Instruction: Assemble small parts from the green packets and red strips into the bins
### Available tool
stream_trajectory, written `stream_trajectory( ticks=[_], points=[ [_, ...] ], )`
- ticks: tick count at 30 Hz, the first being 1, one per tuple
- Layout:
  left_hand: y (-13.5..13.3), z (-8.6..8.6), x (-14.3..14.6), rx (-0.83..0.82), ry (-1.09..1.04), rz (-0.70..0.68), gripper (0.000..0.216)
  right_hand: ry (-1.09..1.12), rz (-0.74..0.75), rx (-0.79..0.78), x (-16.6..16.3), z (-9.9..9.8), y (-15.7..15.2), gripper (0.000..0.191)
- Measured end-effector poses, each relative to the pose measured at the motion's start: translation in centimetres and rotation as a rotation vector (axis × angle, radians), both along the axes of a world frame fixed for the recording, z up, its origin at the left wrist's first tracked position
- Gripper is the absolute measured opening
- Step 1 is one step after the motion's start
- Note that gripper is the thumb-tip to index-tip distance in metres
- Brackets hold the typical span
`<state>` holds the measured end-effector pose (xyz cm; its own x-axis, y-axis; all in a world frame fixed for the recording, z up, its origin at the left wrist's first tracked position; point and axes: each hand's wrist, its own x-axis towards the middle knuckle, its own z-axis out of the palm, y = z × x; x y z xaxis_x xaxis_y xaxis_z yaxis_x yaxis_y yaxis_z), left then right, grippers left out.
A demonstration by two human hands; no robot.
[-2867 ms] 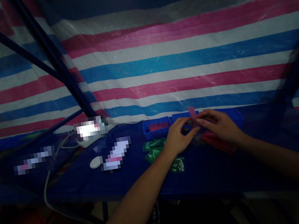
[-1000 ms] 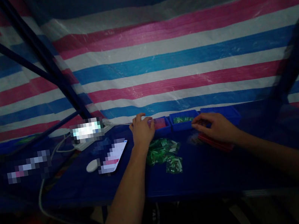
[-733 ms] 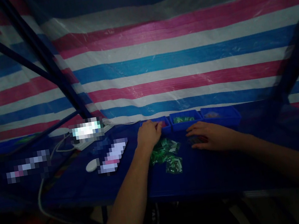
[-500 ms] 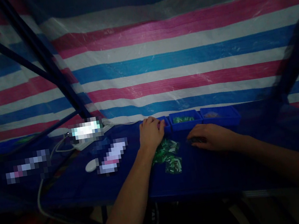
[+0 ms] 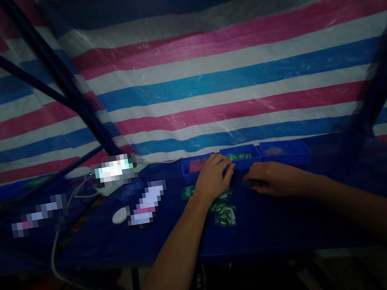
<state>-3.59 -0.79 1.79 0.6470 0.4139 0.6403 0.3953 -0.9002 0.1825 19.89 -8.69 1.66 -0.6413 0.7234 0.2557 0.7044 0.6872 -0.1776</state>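
Observation:
My left hand [image 5: 214, 176] rests with curled fingers on a heap of small green packets [image 5: 224, 215] on the dark blue table [image 5: 271, 221], just in front of the middle blue tray [image 5: 241, 155]. My right hand [image 5: 274, 178] lies palm down on the table to its right, fingers bent over something dark that I cannot make out. Three small blue trays stand in a row behind the hands: the left tray [image 5: 192, 166] holds pink pieces, the middle one green packets, the right tray [image 5: 284, 150] is dim inside.
A white round object [image 5: 119, 216] and blurred-out items lie on the table's left part, with a white cable [image 5: 55, 235] running off its edge. A striped tarpaulin [image 5: 234, 79] hangs close behind the trays. Dark metal poles [image 5: 57, 73] slant at the left.
My left hand has come back from the left tray and moved right onto the green packets. My right hand has left the red strips and settled flat on the table.

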Motion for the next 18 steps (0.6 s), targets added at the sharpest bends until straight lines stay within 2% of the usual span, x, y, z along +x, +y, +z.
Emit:
stream_trajectory(
  ticks=[5, 12, 18],
  points=[
    [-0.19, 0.19, 0.01, 0.020, 0.034, -0.009, 0.025, -0.014, 0.008, 0.021, -0.10, 0.05, -0.40, 0.044],
    [-0.53, 0.08, 0.48, 0.063, 0.089, -0.013, 0.026, -0.125, -0.037, 0.091, -0.72, -0.61, 0.11, 0.032],
    [-0.60, 0.02, 0.50, 0.058, 0.098, -0.012, 0.026, -0.105, -0.057, 0.131, -0.74, -0.70, 0.14, 0.026]
  ],
)
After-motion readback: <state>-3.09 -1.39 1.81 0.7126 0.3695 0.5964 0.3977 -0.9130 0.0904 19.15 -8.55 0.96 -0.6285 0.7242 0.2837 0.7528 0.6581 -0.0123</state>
